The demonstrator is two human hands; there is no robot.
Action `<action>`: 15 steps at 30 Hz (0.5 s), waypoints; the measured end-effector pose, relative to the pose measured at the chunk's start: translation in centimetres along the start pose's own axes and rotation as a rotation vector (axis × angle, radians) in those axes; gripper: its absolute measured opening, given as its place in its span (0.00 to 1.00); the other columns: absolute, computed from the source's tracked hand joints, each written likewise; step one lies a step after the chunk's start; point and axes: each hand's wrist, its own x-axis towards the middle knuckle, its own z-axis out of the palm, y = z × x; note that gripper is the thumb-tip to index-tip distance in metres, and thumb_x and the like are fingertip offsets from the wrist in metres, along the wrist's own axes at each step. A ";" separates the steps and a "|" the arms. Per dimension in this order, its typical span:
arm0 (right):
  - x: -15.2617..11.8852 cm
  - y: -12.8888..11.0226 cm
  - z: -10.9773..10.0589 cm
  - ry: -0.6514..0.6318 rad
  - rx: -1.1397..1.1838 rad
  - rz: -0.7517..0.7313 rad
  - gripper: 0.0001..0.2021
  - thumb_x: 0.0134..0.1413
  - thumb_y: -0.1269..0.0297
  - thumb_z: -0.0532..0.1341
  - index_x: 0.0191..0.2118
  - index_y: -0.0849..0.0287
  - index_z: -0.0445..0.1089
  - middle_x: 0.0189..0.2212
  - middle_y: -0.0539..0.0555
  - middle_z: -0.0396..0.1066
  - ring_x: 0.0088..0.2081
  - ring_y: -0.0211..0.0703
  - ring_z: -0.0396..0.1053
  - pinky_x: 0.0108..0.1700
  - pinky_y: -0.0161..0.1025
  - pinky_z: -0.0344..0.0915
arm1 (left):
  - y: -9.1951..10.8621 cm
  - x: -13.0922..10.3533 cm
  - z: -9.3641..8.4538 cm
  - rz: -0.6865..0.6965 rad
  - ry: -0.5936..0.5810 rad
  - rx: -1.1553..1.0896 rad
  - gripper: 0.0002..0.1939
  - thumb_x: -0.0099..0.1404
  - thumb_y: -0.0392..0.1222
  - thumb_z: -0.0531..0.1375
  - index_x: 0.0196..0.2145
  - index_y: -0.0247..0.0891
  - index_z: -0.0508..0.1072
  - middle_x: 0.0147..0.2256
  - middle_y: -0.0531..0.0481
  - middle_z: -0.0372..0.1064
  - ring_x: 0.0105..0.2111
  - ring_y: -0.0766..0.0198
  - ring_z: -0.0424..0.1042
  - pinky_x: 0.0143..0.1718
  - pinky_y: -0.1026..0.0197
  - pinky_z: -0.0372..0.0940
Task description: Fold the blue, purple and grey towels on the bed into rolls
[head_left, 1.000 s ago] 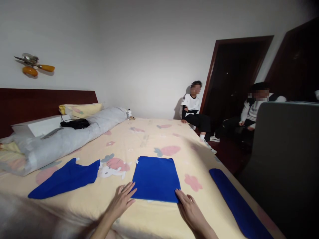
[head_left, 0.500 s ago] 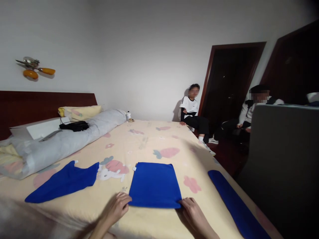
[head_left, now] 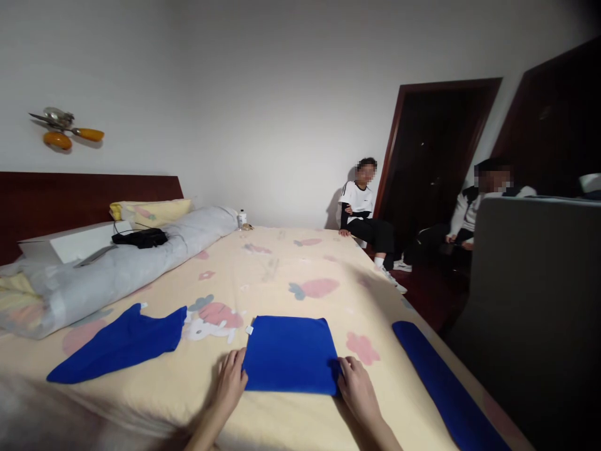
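Observation:
A blue cloth (head_left: 291,354), squared off and with a small white tag at its far left corner, lies flat on the bed in front of me. My left hand (head_left: 232,374) has its fingers closed on the cloth's left edge, near the front corner. At the right edge, my right hand (head_left: 355,383) pinches the cloth, its fingertips casting a shadow on the fabric. Another blue cloth (head_left: 122,344) lies crumpled and spread out to the left. A long narrow strip of blue cloth (head_left: 444,382) runs along the bed's right side.
The bed (head_left: 263,275) has a patterned yellow sheet. Left of it lie a rolled grey quilt (head_left: 183,244), a white box (head_left: 70,241) and a black pouch (head_left: 141,238). A bottle (head_left: 242,219) stands far back. Two people sit beyond; a dark panel (head_left: 535,300) rises at right.
Both hands have moved slightly away from me along the cloth's side edges. The cloth's far edge has come nearer, so it looks shorter.

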 end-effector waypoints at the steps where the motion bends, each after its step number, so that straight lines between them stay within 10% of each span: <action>1: -0.3 -0.7 0.5 0.048 -0.047 -0.042 0.19 0.54 0.68 0.50 0.46 0.60 0.73 0.44 0.63 0.73 0.45 0.55 0.71 0.49 0.50 0.66 | 0.9 -0.4 0.3 0.043 0.014 0.046 0.27 0.60 0.29 0.49 0.55 0.42 0.69 0.50 0.45 0.72 0.51 0.55 0.69 0.53 0.52 0.63; 8: -3.0 -7.0 4.0 -0.250 -0.043 -0.423 0.30 0.65 0.55 0.49 0.69 0.52 0.43 0.67 0.56 0.51 0.66 0.52 0.53 0.63 0.51 0.56 | 7.6 -2.8 2.4 0.501 -0.310 0.044 0.36 0.69 0.40 0.49 0.70 0.46 0.36 0.69 0.51 0.42 0.67 0.58 0.48 0.65 0.50 0.51; 15: -3.1 -2.0 1.5 -0.324 -0.103 -0.294 0.26 0.66 0.55 0.48 0.67 0.48 0.49 0.67 0.54 0.50 0.66 0.52 0.51 0.64 0.56 0.55 | 2.2 -2.6 0.1 0.421 -0.356 0.092 0.34 0.71 0.44 0.50 0.69 0.54 0.37 0.69 0.53 0.43 0.67 0.57 0.49 0.64 0.47 0.51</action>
